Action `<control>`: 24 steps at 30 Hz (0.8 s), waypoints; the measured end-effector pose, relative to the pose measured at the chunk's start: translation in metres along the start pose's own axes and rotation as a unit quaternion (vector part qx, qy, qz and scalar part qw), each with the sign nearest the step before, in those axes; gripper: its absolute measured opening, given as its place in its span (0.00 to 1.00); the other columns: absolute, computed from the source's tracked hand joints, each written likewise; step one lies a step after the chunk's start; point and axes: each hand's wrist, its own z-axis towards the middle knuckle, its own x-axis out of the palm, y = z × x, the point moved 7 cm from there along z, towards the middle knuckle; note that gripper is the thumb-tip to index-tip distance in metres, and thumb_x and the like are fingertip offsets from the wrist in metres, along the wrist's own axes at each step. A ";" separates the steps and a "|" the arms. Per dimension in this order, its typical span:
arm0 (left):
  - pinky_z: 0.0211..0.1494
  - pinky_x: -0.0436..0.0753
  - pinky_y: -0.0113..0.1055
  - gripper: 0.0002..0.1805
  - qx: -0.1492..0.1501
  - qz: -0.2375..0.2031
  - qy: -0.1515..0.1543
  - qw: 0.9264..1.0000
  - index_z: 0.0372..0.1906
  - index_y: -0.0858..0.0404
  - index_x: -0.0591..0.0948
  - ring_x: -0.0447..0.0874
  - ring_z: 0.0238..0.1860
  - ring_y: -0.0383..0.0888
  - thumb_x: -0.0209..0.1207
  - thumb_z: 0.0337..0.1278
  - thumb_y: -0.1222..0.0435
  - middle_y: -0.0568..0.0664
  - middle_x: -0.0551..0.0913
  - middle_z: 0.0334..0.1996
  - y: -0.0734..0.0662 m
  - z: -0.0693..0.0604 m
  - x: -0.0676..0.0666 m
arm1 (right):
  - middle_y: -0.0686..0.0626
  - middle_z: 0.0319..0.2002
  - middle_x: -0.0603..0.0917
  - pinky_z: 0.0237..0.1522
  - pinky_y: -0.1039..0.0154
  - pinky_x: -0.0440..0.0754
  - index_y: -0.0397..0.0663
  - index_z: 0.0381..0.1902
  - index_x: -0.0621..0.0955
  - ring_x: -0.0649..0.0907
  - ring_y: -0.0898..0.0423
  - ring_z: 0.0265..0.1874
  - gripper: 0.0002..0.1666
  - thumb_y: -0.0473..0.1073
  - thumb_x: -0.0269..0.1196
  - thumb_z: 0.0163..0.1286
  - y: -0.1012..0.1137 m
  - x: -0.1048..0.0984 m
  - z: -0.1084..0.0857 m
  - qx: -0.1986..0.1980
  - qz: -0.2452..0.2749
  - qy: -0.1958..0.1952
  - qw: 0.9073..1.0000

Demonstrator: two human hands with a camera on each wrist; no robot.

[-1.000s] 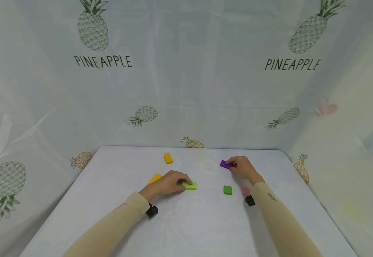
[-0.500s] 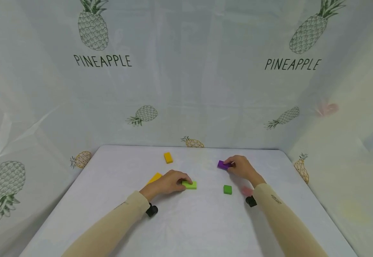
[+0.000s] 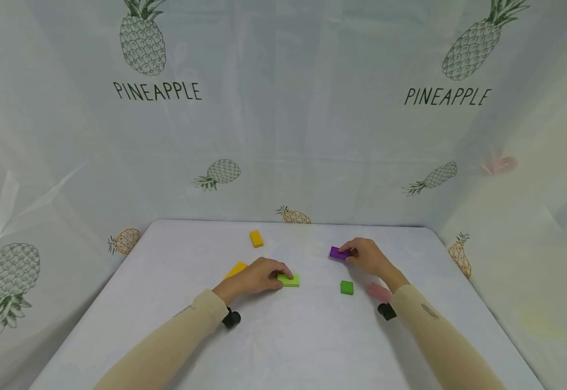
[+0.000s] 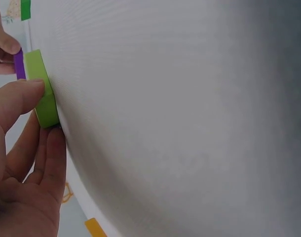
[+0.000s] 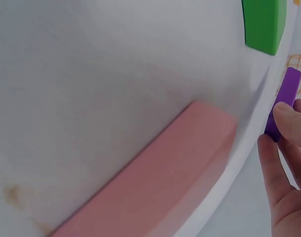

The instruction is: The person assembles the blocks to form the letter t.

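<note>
The left hand pinches a lime block at the centre of the frame, fingers and thumb drawn in to its thickness; the right hand, right of centre, has its fingers and thumb closed on one end of a purple block. Whether the purple block touches the worktop, I cannot tell. Little looks finished: the two held blocks are apart, nothing is joined or stacked, and their placing seems left to do. No grip is on a green block below the purple one, a pink block farther right, or a yellow block above centre; a second yellow block is partly hidden behind the left hand. All look smooth and matt with straight edges, mostly oblong, the green squarer. Beyond hangs a creased, pineapple-printed sheet
</note>
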 end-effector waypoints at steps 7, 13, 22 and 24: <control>0.60 0.81 0.35 0.15 0.004 -0.003 -0.003 1.000 0.56 0.49 0.88 0.81 0.51 0.35 0.68 0.69 0.68 0.35 0.87 0.53 -0.002 -0.002 -0.001 | 0.44 0.49 0.89 0.53 0.49 0.86 0.45 0.51 0.91 0.85 0.50 0.46 0.17 0.26 0.71 0.67 0.013 0.001 -0.007 -0.038 0.010 -0.006 0.999; 0.61 0.81 0.35 0.15 0.006 -0.006 -0.002 1.000 0.56 0.49 0.88 0.82 0.51 0.36 0.68 0.70 0.68 0.36 0.87 0.54 -0.005 -0.002 -0.002 | 0.46 0.48 0.89 0.55 0.51 0.88 0.45 0.52 0.90 0.86 0.51 0.47 0.17 0.27 0.72 0.67 0.027 0.005 -0.017 -0.048 0.037 0.003 0.998; 0.62 0.81 0.34 0.15 0.003 0.003 0.001 1.000 0.56 0.47 0.88 0.80 0.50 0.34 0.68 0.70 0.67 0.34 0.87 0.53 -0.001 0.000 0.000 | 0.47 0.50 0.89 0.57 0.49 0.88 0.46 0.52 0.90 0.87 0.48 0.50 0.17 0.27 0.72 0.67 0.047 0.013 -0.027 -0.055 0.043 0.013 0.997; 0.62 0.81 0.34 0.15 0.001 0.002 0.000 1.000 0.56 0.48 0.88 0.80 0.50 0.34 0.68 0.70 0.67 0.35 0.87 0.53 0.000 0.000 0.000 | 0.48 0.50 0.89 0.58 0.48 0.87 0.48 0.52 0.90 0.87 0.49 0.52 0.17 0.28 0.72 0.67 0.049 0.016 -0.028 -0.048 0.044 0.016 0.998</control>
